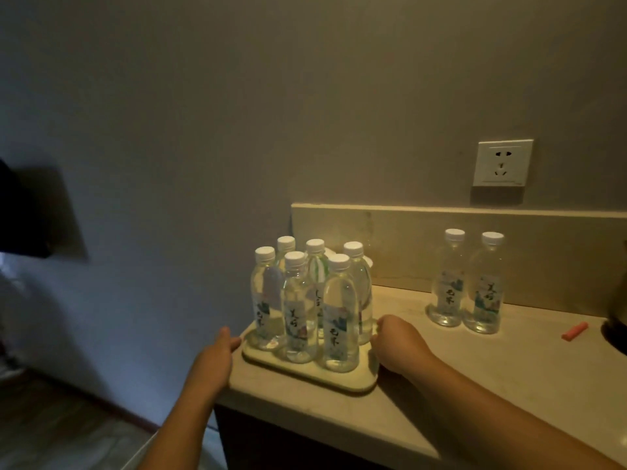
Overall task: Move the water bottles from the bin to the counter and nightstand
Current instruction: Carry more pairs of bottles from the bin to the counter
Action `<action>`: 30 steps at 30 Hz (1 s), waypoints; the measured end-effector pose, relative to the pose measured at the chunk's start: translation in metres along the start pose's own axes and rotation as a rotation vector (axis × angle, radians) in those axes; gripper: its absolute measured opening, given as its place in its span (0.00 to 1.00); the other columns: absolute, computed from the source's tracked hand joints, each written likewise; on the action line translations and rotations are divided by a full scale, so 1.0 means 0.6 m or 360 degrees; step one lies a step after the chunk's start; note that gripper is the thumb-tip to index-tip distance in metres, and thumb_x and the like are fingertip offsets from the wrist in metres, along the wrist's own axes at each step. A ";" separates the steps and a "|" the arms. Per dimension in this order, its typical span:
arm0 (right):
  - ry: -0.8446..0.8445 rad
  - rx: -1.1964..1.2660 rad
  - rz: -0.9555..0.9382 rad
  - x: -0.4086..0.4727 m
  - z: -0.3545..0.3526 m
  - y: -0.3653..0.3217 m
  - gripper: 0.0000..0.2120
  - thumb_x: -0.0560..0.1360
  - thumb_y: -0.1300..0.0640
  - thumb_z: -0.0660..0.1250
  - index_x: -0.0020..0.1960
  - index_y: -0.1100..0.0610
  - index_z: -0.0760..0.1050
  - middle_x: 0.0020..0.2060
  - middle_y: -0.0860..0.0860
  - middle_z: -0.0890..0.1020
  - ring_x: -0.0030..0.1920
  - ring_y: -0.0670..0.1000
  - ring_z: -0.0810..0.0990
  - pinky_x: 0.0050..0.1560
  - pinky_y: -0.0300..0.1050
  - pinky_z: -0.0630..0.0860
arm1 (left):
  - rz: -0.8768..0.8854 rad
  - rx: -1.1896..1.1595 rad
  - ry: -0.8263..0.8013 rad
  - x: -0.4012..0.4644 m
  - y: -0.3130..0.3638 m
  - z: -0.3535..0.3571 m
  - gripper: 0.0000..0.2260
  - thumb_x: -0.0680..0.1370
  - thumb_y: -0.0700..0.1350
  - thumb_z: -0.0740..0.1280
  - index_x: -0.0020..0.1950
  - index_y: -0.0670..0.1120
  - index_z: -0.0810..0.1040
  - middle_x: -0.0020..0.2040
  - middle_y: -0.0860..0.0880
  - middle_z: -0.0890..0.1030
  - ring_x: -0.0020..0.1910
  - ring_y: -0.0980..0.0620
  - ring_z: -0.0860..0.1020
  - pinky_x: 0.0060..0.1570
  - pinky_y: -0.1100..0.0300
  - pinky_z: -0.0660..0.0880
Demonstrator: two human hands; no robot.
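Note:
Several clear water bottles [340,313] with white caps stand upright in a shallow cream bin [305,374] at the left end of the counter [475,368]. My left hand [219,351] touches the bin's left rim. My right hand [395,340] is curled against the bin's right rim. Whether either hand grips the rim is hidden. Two more bottles [466,283] stand side by side on the counter near the backsplash, to the right of the bin.
A wall socket [503,162] sits above the backsplash. A small orange-red object [574,331] lies on the counter at the right, beside a dark rounded thing [615,320] at the frame edge. A dark flat object [23,215] is on the left wall. The floor lies below left.

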State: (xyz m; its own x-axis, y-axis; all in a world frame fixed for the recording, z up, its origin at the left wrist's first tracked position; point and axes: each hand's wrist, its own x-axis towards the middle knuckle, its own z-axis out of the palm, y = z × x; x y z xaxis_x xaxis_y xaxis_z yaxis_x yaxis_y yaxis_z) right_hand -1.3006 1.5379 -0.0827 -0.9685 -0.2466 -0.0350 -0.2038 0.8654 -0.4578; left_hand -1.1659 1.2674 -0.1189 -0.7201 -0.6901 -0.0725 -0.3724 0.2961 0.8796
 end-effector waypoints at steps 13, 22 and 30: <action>0.0653 0.1299 0.0095 -0.057 -0.047 -0.003 0.11 0.82 0.56 0.61 0.64 0.51 0.74 0.57 0.55 0.80 0.54 0.57 0.79 0.53 0.55 0.79 | 0.0228 -0.0012 0.0034 -0.025 -0.016 -0.028 0.16 0.83 0.56 0.59 0.69 0.53 0.76 0.66 0.49 0.78 0.61 0.46 0.76 0.55 0.55 0.71; 0.0330 0.1730 -0.0978 -0.213 0.102 -0.374 0.09 0.75 0.59 0.61 0.44 0.48 0.77 0.27 0.47 0.75 0.25 0.47 0.71 0.24 0.41 0.68 | 0.0158 -0.0542 0.0248 0.046 -0.137 -0.312 0.07 0.83 0.48 0.62 0.48 0.54 0.78 0.53 0.47 0.83 0.54 0.46 0.80 0.55 0.46 0.77; -0.0547 0.1340 -0.0276 -0.150 0.338 -0.697 0.09 0.81 0.58 0.61 0.49 0.60 0.77 0.39 0.54 0.80 0.31 0.51 0.79 0.29 0.41 0.72 | -0.0029 -0.0617 0.0380 0.142 -0.262 -0.603 0.07 0.81 0.47 0.62 0.54 0.47 0.78 0.44 0.47 0.82 0.41 0.48 0.80 0.38 0.56 0.73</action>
State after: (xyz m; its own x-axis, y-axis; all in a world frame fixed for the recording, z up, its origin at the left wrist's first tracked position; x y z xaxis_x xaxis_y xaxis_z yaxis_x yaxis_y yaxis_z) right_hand -1.0990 1.1096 -0.0685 -0.8112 -0.5752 -0.1055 -0.0403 0.2350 -0.9711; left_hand -0.9569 0.9231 -0.0933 -0.5435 -0.8392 -0.0195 -0.1047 0.0447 0.9935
